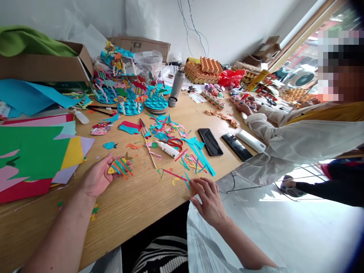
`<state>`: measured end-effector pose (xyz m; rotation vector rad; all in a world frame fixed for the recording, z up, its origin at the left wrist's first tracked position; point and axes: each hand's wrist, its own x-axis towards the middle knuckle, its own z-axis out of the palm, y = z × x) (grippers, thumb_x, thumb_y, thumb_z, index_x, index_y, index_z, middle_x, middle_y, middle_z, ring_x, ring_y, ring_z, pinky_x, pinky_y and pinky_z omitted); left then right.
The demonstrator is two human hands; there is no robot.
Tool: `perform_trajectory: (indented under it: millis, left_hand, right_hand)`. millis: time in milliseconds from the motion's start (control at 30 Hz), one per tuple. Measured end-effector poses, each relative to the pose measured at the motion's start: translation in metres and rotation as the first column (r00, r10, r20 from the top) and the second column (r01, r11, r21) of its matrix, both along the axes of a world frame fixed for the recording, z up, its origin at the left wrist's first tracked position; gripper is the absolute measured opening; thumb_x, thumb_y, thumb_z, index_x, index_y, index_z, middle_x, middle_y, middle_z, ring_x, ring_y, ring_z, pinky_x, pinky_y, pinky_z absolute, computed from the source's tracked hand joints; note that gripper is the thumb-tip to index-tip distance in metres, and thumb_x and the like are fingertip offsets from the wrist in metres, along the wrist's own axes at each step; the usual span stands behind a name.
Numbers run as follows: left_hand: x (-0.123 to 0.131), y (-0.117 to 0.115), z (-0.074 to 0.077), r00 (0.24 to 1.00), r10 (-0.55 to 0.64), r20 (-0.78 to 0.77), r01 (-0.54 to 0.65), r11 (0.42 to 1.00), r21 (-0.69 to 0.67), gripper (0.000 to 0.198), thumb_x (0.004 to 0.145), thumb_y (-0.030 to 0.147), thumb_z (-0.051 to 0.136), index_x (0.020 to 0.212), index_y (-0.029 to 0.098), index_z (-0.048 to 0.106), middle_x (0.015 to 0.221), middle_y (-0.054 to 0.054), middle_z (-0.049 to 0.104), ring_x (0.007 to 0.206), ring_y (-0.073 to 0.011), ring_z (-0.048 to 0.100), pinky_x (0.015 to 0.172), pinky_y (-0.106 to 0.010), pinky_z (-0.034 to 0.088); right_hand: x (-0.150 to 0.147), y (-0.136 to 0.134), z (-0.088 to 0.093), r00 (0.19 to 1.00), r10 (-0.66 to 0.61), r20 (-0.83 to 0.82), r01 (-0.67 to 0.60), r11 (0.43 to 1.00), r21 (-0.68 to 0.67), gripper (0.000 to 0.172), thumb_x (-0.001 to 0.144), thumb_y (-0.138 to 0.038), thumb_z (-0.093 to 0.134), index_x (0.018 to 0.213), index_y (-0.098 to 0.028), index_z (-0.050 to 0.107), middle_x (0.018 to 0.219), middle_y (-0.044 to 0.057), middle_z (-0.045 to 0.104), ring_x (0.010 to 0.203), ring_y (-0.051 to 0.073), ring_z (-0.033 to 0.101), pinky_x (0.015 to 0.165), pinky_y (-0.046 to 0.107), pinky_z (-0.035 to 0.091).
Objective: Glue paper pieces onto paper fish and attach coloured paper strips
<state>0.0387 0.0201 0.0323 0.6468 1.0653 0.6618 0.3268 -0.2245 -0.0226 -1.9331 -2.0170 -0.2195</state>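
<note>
My left hand (98,177) holds a small paper fish (119,168) covered in orange, yellow, green and teal strips, with the fish resting against my fingers. My right hand (209,201) rests on the wooden table's front edge (136,201), fingers apart and holding nothing. Thin teal and red paper strips (196,161) lie just beyond those fingertips. Between my hands are a white glue bottle (167,149), red-handled scissors (174,143) and scattered paper scraps (166,127).
Coloured card sheets (36,151) lie at the left, and teal pleated paper decorations (131,102) stand behind. A co-worker's sleeved arm (284,140) reaches in from the right, beyond two phones (210,142). Cardboard boxes (42,62) and egg cartons (203,70) stand at the back.
</note>
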Motion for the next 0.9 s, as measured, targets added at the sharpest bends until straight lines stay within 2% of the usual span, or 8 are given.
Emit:
perform_trajectory:
  millis: [67,233,300,500,667,900]
  left_hand:
    - [0.001,0.0,0.001,1.0,-0.002,-0.008,0.002,1.0,-0.004,0.034,0.098,0.02,0.036,0.106,0.006,0.065,0.086,-0.017,0.076,0.081,-0.0267,0.075,0.066,-0.036,0.061]
    - [0.003,-0.001,0.001,1.0,-0.012,-0.019,0.012,1.0,-0.01,0.034,0.098,0.019,0.035,0.105,0.004,0.065,0.086,-0.018,0.076,0.078,-0.0272,0.075,0.064,-0.036,0.061]
    - [0.003,-0.001,0.0,1.0,-0.016,-0.004,0.016,1.0,-0.005,0.033,0.098,0.02,0.036,0.103,0.005,0.065,0.085,-0.018,0.075,0.078,-0.0277,0.075,0.064,-0.037,0.061]
    - [0.002,-0.001,-0.004,1.0,-0.014,0.021,0.014,1.0,0.003,0.035,0.099,0.024,0.034,0.102,0.005,0.063,0.084,-0.019,0.075,0.075,-0.0275,0.075,0.062,-0.037,0.061]
    - [0.0,-0.001,-0.008,0.999,-0.023,0.034,0.022,1.0,0.018,0.031,0.098,0.023,0.04,0.105,0.004,0.064,0.085,-0.019,0.075,0.077,-0.0275,0.075,0.061,-0.035,0.06]
    - [-0.003,-0.003,-0.012,0.997,-0.068,0.02,0.066,0.994,0.087,0.018,0.083,0.011,0.06,0.1,0.007,0.065,0.088,-0.018,0.076,0.081,-0.0274,0.075,0.068,-0.034,0.061]
  right_hand:
    - [0.0,-0.002,0.0,1.0,-0.002,0.0,0.002,1.0,-0.004,0.046,0.098,-0.043,0.046,0.134,-0.015,0.052,0.12,0.015,0.06,0.115,0.031,0.046,0.094,0.047,0.041]
    - [0.003,-0.004,-0.003,1.0,0.028,0.013,-0.028,0.999,-0.022,0.065,0.093,-0.059,0.047,0.139,-0.013,0.047,0.125,0.017,0.058,0.119,0.033,0.045,0.095,0.048,0.04]
    - [0.005,-0.005,-0.005,0.998,0.049,0.027,-0.048,0.999,-0.019,0.066,0.091,-0.06,0.05,0.138,-0.013,0.048,0.126,0.017,0.058,0.119,0.034,0.046,0.095,0.048,0.04]
    - [0.009,-0.007,-0.007,0.996,0.062,0.056,-0.066,0.996,0.059,0.059,0.085,-0.05,0.066,0.131,-0.015,0.053,0.118,0.016,0.063,0.114,0.033,0.052,0.094,0.048,0.042]
    - [0.007,-0.007,-0.004,0.995,0.07,0.074,-0.078,0.992,0.104,0.046,0.087,-0.036,0.069,0.126,-0.014,0.057,0.112,0.015,0.065,0.11,0.032,0.054,0.091,0.047,0.044]
    - [0.006,-0.007,0.0,0.994,0.087,0.063,-0.095,0.986,0.134,0.033,0.09,-0.025,0.065,0.121,-0.017,0.059,0.107,0.012,0.068,0.106,0.03,0.057,0.088,0.044,0.047]
